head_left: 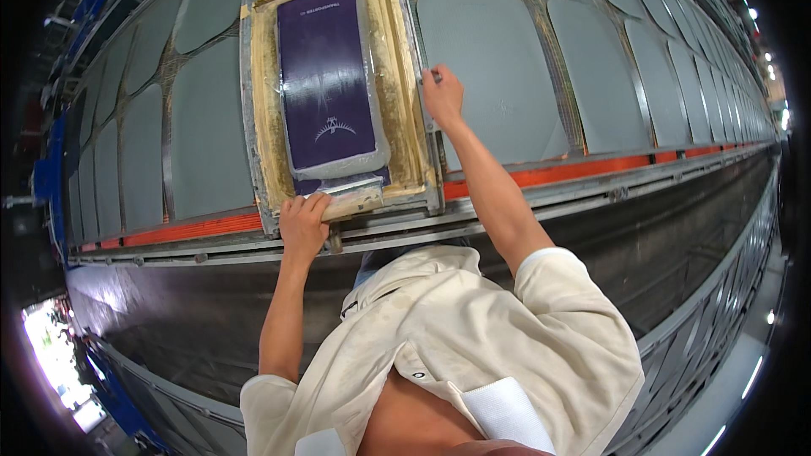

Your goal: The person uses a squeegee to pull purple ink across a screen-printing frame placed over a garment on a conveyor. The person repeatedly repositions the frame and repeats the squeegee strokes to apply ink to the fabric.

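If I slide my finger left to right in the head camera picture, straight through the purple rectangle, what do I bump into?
Grey panel → frame's taped left side → purple rectangle → frame's taped right side → right hand → narrower grey panel.

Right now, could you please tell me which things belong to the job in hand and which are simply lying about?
Apparently in use:
frame, left hand and right hand at its edges
purple panel inside
grey panels either side

Apparently background:
orange strip
tube light, lower right
blue fittings
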`<state>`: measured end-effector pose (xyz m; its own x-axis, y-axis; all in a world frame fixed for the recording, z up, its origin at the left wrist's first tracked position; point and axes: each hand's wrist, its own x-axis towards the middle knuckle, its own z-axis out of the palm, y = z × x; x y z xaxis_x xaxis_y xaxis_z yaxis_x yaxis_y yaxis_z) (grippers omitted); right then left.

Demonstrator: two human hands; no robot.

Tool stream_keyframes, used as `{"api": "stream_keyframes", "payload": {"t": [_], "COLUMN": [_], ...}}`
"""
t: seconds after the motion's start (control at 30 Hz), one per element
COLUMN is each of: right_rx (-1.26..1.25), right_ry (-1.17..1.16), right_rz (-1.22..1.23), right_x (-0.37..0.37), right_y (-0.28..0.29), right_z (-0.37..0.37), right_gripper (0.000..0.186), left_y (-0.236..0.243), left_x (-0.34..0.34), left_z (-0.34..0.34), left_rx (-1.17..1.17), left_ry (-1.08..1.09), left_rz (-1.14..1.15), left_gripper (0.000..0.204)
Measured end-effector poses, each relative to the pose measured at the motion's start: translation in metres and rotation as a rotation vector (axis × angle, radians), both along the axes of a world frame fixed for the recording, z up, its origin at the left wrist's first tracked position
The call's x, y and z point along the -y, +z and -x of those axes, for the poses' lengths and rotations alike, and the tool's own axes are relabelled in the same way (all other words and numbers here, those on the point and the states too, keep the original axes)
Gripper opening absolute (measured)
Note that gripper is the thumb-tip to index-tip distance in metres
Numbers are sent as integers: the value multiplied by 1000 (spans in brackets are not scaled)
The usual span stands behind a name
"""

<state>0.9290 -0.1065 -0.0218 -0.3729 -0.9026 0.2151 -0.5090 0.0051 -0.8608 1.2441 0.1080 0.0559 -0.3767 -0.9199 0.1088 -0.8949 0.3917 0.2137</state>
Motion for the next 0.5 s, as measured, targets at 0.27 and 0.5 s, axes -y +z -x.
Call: {"api": "stream_keyframes", "payload": {"t": [0.27,0.5], "right_rx": [-65,-369], "right_ry": [-61,74], "right_rz": [-117,-447], "right_x": [6,15], "right_y": [-16,24], "right_z": [18,12], "right_gripper": [27,32], "left_y": [-14,-26], "left_x": [24,194], "left_z": [3,-10], "left_rx": [-32,-6], "left_ry": [-108,-82], "left_rz": [64,106], "left_gripper": [54,51]}}
